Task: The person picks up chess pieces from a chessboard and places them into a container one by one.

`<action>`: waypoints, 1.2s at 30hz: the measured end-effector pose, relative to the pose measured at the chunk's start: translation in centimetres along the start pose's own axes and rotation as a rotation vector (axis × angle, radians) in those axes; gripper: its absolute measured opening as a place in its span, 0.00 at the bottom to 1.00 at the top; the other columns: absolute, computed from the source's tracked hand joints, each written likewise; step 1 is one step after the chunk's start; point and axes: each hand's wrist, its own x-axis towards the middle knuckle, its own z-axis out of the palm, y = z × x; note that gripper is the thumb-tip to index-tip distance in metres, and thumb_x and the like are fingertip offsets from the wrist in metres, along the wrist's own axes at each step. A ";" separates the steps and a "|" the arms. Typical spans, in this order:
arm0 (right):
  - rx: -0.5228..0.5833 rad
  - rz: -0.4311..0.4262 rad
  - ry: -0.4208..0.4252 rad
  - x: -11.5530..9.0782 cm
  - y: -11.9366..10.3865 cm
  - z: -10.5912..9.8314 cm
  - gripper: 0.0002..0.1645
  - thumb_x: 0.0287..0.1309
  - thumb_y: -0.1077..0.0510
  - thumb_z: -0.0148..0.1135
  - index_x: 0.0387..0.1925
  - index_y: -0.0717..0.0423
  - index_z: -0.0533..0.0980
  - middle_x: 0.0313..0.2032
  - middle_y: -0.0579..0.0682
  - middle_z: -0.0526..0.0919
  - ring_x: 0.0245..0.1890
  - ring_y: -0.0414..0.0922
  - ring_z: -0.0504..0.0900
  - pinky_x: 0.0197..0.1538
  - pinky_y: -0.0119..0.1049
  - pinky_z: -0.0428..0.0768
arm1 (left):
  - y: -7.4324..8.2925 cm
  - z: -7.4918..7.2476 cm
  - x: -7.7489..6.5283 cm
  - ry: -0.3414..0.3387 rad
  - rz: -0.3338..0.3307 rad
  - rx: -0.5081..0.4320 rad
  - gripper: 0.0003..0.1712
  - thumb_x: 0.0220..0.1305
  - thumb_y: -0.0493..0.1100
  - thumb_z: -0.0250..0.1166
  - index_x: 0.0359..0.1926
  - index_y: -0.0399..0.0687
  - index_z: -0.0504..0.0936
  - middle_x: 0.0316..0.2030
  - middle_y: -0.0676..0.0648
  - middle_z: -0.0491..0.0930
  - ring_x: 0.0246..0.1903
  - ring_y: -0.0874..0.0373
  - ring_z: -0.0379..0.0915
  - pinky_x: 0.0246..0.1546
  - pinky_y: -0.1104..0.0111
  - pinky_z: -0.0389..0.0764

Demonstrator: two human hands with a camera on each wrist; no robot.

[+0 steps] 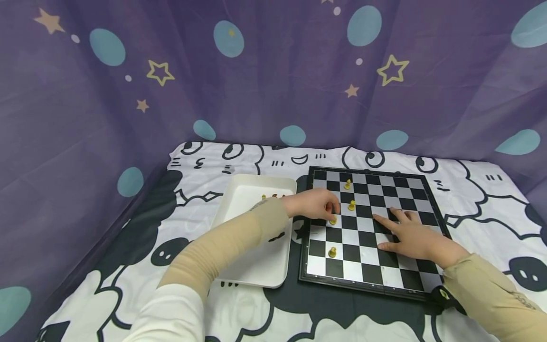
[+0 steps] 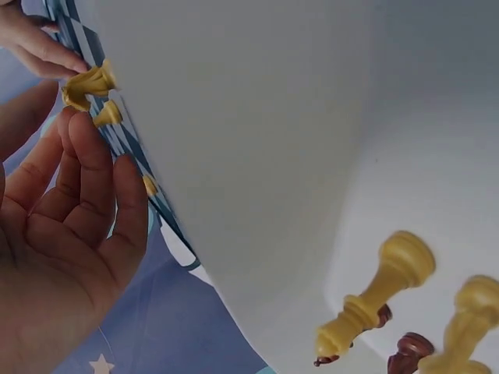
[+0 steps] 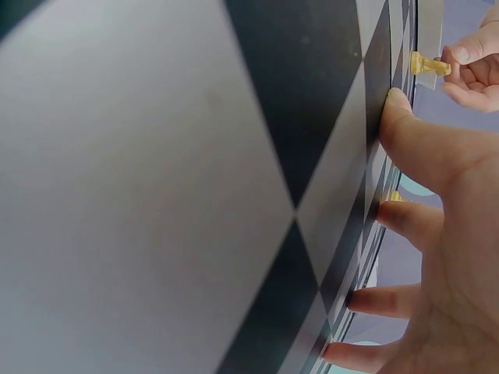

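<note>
My left hand (image 1: 315, 203) reaches over the left side of a black-and-white chessboard (image 1: 365, 285). Its thumb and fingertips pinch the top of a yellow chess knight (image 2: 90, 83), whose base is at the board. More yellow pieces stand nearby: one (image 1: 347, 184) close to the far edge, another (image 1: 352, 205) just right of the held knight, and a third (image 1: 332, 252) nearer the front. On the right half of the board my right hand (image 1: 412, 237) rests with fingers spread and nothing in its grasp. Its fingertips (image 3: 396, 97) touch the squares in the right wrist view.
Left of the board lies a white tray (image 1: 256, 270), partly under my left forearm. Yellow pieces (image 2: 382, 284) and dark red ones (image 2: 410, 352) lie inside it. A patterned cloth (image 1: 239, 304) covers the table, and a purple curtain (image 1: 273, 85) hangs behind.
</note>
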 end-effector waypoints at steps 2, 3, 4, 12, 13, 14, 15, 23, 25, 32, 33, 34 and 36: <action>0.001 -0.001 0.002 0.0 0.1 0.0 0.51 0.49 0.27 0.57 0.68 0.48 0.62 0.65 0.71 0.55 0.60 0.77 0.55 0.47 0.71 0.68 | 0.0 0.1 0.1 -0.004 -0.001 0.007 0.11 0.62 0.41 0.65 0.45 0.43 0.82 0.26 0.53 0.74 0.25 0.64 0.65 0.29 0.76 0.67; 0.002 -0.003 0.005 0.0 0.1 0.1 0.51 0.48 0.26 0.57 0.68 0.48 0.62 0.64 0.71 0.55 0.60 0.77 0.55 0.47 0.71 0.68 | 0.0 0.1 0.1 -0.006 -0.003 0.012 0.11 0.62 0.41 0.65 0.45 0.43 0.82 0.26 0.53 0.74 0.25 0.65 0.65 0.29 0.77 0.68; 0.002 -0.007 0.011 0.0 0.1 0.1 0.51 0.48 0.26 0.57 0.68 0.48 0.62 0.64 0.71 0.55 0.60 0.77 0.55 0.47 0.71 0.68 | 0.1 0.1 0.1 -0.008 -0.004 0.017 0.12 0.62 0.41 0.65 0.45 0.43 0.82 0.26 0.53 0.74 0.25 0.65 0.65 0.30 0.77 0.68; 0.006 -0.007 0.024 0.1 0.3 0.2 0.53 0.47 0.23 0.54 0.68 0.47 0.62 0.65 0.71 0.55 0.60 0.76 0.55 0.47 0.70 0.68 | 0.0 0.1 0.2 -0.017 -0.006 0.041 0.11 0.61 0.40 0.65 0.44 0.44 0.82 0.28 0.53 0.75 0.26 0.65 0.65 0.29 0.77 0.68; 0.006 -0.008 0.024 0.1 0.3 0.3 0.53 0.46 0.23 0.54 0.68 0.47 0.62 0.65 0.71 0.55 0.60 0.76 0.55 0.47 0.70 0.68 | 0.0 0.1 0.2 -0.017 -0.006 0.043 0.10 0.61 0.40 0.65 0.44 0.44 0.82 0.28 0.53 0.75 0.26 0.65 0.65 0.29 0.77 0.67; 0.006 -0.009 0.025 0.2 0.4 0.3 0.53 0.46 0.23 0.54 0.68 0.47 0.62 0.65 0.71 0.55 0.60 0.76 0.55 0.47 0.70 0.68 | 0.0 0.1 0.2 -0.018 -0.006 0.043 0.10 0.62 0.40 0.65 0.43 0.44 0.82 0.28 0.52 0.76 0.26 0.65 0.65 0.29 0.77 0.68; 0.005 -0.010 0.025 0.2 0.4 0.3 0.53 0.46 0.22 0.54 0.68 0.47 0.62 0.65 0.71 0.55 0.60 0.76 0.55 0.47 0.70 0.68 | 0.0 0.1 0.3 -0.020 -0.005 0.043 0.09 0.62 0.40 0.65 0.43 0.44 0.83 0.29 0.52 0.76 0.26 0.65 0.66 0.29 0.77 0.68; 0.004 -0.006 0.023 0.2 0.4 0.3 0.54 0.46 0.22 0.54 0.68 0.47 0.62 0.64 0.71 0.55 0.60 0.76 0.55 0.47 0.71 0.68 | -0.1 0.3 0.4 -0.031 0.023 0.048 0.06 0.62 0.40 0.65 0.39 0.44 0.83 0.31 0.51 0.78 0.26 0.66 0.66 0.29 0.77 0.67; 0.006 -0.004 0.021 0.2 0.3 0.3 0.53 0.46 0.22 0.54 0.68 0.47 0.62 0.64 0.71 0.55 0.60 0.76 0.55 0.48 0.71 0.67 | -0.1 0.3 0.4 -0.031 0.024 0.048 0.06 0.62 0.40 0.65 0.39 0.43 0.83 0.31 0.51 0.78 0.26 0.66 0.66 0.29 0.77 0.67; 0.009 0.000 0.010 0.1 0.3 0.2 0.53 0.47 0.23 0.54 0.68 0.48 0.61 0.65 0.71 0.54 0.61 0.76 0.54 0.47 0.70 0.68 | -0.1 0.3 0.4 -0.026 0.029 0.051 0.06 0.62 0.39 0.64 0.39 0.43 0.83 0.33 0.50 0.79 0.27 0.66 0.67 0.30 0.78 0.69; 0.010 0.001 0.009 0.1 0.2 0.2 0.53 0.47 0.24 0.54 0.68 0.47 0.61 0.65 0.71 0.54 0.61 0.76 0.54 0.47 0.70 0.68 | -0.1 0.3 0.4 -0.026 0.030 0.051 0.06 0.62 0.39 0.64 0.39 0.43 0.83 0.33 0.50 0.80 0.27 0.66 0.67 0.30 0.78 0.69; 0.009 0.000 0.006 0.1 0.3 0.2 0.53 0.47 0.23 0.54 0.68 0.47 0.61 0.65 0.71 0.54 0.60 0.77 0.54 0.47 0.70 0.68 | -0.1 0.4 0.4 -0.026 0.031 0.050 0.06 0.62 0.39 0.64 0.39 0.43 0.83 0.33 0.49 0.80 0.28 0.66 0.67 0.30 0.78 0.69; 0.007 0.003 0.002 0.1 0.2 0.2 0.53 0.47 0.24 0.55 0.68 0.48 0.61 0.65 0.71 0.54 0.60 0.77 0.54 0.47 0.70 0.68 | 0.0 0.4 0.3 -0.028 0.035 0.047 0.06 0.62 0.38 0.64 0.39 0.43 0.84 0.34 0.49 0.80 0.28 0.66 0.67 0.30 0.78 0.69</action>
